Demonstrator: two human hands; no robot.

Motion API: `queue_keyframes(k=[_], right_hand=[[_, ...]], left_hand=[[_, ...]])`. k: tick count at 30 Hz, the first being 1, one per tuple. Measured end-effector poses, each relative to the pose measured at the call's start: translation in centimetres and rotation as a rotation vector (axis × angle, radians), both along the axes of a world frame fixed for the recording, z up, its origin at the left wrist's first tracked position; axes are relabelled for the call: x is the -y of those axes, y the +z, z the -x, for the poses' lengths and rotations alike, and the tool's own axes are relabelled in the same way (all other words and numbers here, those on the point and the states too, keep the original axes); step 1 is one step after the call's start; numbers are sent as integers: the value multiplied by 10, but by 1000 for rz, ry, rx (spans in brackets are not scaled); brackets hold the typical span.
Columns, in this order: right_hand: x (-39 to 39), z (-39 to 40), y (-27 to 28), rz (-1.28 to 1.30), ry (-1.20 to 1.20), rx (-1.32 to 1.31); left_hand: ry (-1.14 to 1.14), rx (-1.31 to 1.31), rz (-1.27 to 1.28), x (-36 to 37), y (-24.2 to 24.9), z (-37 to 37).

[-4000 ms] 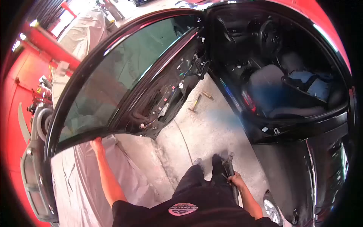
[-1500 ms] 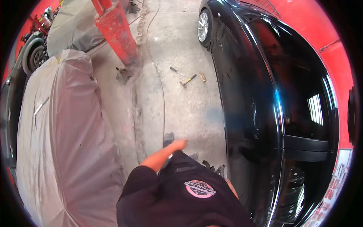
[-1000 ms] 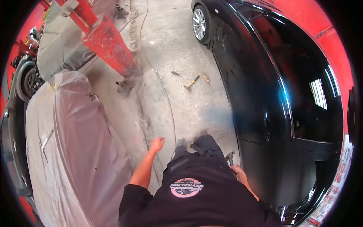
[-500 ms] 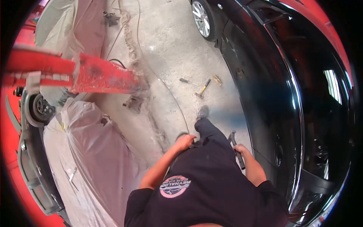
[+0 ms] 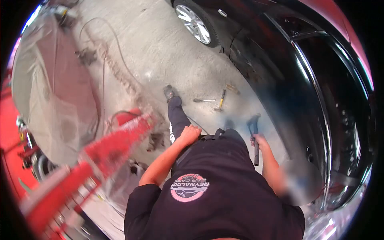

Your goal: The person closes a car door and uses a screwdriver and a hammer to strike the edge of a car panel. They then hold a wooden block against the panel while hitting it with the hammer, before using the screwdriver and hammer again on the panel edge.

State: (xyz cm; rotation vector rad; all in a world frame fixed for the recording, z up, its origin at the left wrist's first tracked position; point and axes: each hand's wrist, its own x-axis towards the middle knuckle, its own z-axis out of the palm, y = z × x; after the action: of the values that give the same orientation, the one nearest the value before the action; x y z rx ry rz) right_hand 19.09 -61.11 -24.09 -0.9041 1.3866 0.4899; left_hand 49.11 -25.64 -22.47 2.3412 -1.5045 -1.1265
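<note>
Left foot [image 5: 169, 93] has advanced ahead, right-hand fingers [image 5: 259, 139] close around the hammer-like tool [image 5: 256, 152] beside the black car [image 5: 276, 76], left-hand fingers [image 5: 193, 131] curl, contents indeterminate; treat the tool as likely rigid, head-heavy, and grip its shaft [image 5: 257, 159].

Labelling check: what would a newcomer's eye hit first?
The glossy black car dominating the right side, then the red post slanting across the lower left. Next, the dark hammer-like tool in the person's right hand, with a yellow-and-black hammer lying on the concrete floor ahead.
</note>
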Motion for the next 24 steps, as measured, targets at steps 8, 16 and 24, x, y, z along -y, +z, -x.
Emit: queue_keyframes(k=[8, 16, 24], right_hand=[[-120, -142, 48, -88, -305, -249], [-143, -243, 31, -136, -378, -50], [-109, -347, -12, -197, -569, -59]], left_hand=[[-74, -294, -51, -54, 11, -232], [336, -1187, -401, -32, 32, -375], [99, -973, -340, 53, -46, -358]])
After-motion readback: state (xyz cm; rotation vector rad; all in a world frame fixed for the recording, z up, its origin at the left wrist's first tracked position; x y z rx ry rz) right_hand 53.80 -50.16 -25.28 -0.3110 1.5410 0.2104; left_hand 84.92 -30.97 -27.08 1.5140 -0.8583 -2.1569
